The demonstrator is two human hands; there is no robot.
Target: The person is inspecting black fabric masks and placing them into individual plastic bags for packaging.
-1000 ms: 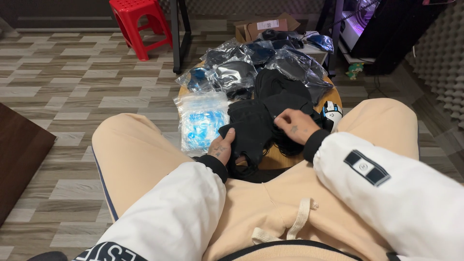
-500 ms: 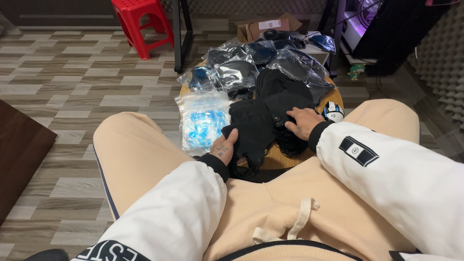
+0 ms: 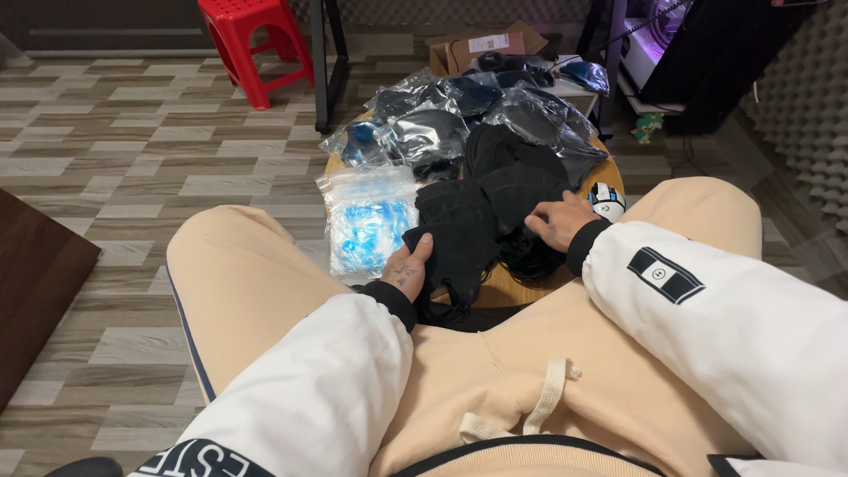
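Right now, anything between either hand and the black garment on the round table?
Nothing visible. The left hand already grips the near edge of the black garment, and the right hand rests on its right side. The clear bag of blue items lies just left of the garment, outside both hands' contact.

Right hand shifted since a second ago: then lying flat nearer the middle of the black cloth, over its right-hand part; now drawn out to the cloth's right edge, fingers spread and pointing left, fingertips resting on the fabric beside the dark tangle at the round wooden table's rim. Right sleeve swung outward with it, its dark patch now farther from the cloth. More of the black cloth's centre uncovered. Left hand moved only a little, thumb now curled over the cloth's lower left edge, gripping it.
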